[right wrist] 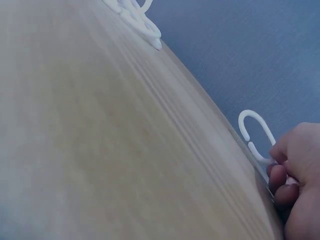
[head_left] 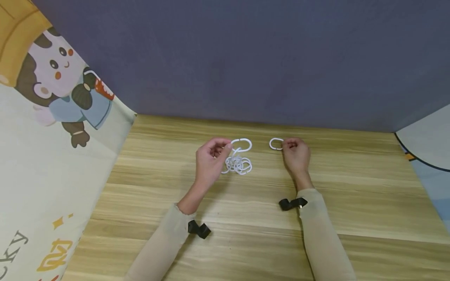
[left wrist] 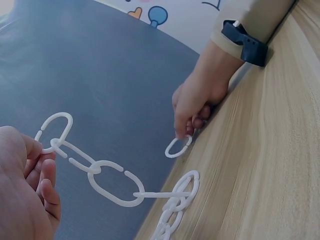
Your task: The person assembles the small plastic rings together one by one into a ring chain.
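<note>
My left hand (head_left: pixel 209 162) pinches the end link of a white plastic chain (left wrist: pixel 116 184) between thumb and fingers. From that link, several oval links hang down in the left wrist view. The lower part of the chain lies heaped on the wooden table. To the right, my right hand (head_left: pixel 297 155) pinches one separate white oval link (head_left: pixel 275 144) by its right end. A small gap shows in this link's side in the right wrist view (right wrist: pixel 248 142). The two hands are apart, and the single link does not touch the chain.
The wooden table (head_left: pixel 246 242) ends at a dark blue-grey panel (head_left: pixel 246 62) behind the hands. On the left stands a pale wall (head_left: pixel 35 164) with a cartoon figure. Each wrist wears a black camera strap, and the sleeves are beige.
</note>
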Tool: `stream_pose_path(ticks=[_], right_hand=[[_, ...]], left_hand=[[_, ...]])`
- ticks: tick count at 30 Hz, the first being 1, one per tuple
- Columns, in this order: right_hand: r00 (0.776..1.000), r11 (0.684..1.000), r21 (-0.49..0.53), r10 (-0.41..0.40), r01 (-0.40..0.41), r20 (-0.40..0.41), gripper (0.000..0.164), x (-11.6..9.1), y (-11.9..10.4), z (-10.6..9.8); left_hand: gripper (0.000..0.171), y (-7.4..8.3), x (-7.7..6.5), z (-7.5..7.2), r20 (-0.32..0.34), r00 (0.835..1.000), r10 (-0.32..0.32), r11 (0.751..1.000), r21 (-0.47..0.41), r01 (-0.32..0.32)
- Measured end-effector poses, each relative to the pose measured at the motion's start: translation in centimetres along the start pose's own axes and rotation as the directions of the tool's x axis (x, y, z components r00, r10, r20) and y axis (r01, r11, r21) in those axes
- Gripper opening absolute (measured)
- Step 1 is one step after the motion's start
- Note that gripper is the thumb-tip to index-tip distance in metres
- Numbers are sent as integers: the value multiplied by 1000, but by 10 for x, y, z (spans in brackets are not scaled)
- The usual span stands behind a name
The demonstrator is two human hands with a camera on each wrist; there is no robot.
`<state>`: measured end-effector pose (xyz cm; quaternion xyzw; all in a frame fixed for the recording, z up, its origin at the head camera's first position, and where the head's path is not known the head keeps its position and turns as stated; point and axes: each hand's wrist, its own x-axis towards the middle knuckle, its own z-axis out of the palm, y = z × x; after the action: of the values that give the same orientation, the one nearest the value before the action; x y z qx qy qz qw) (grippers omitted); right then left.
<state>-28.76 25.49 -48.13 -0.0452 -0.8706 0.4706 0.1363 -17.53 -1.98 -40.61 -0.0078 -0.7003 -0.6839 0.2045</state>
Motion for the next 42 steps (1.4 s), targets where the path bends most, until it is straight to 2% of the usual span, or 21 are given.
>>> stream_pose_path(ticks=[5, 12, 18, 24, 30, 34, 37, 42], right_hand=[[999, 987, 155, 36, -37, 8, 10, -4, -3, -2], [991, 914, 386, 132, -126, 12, 20, -13, -13, -5], [980, 851, 488, 194, -192, 48, 23, -19, -22, -9], [980, 834, 521, 198, -181, 22, 16, -24, -27, -9], [975, 784, 583, 209, -213, 76, 14, -25, -40, -16], [982, 823, 536, 160, -191, 103, 3, -22, -49, -23], [987, 857, 490, 120, -159, 111, 13, -20, -57, -27], [990, 870, 479, 66, -119, 125, 4, -19, -70, -33]], left_hand=[[11, 1, 0, 0, 5, 1000, 1, 1000, -1, -1], [11, -1, -1, -2, 10, 1000, -5, 1000, -6, 5], [11, 0, -2, -4, 13, 1000, -2, 1000, -1, 2], [11, 0, -3, -7, 12, 1000, 5, 1000, -2, -5], [10, -1, -3, -6, 9, 1000, 5, 1000, 1, -5], [10, -2, -1, -3, 6, 1000, -5, 1000, 2, 5], [10, -2, 0, -1, -6, 1000, -11, 1000, 5, 11], [10, -1, 3, 2, -12, 1000, -3, 1000, 9, 4]])
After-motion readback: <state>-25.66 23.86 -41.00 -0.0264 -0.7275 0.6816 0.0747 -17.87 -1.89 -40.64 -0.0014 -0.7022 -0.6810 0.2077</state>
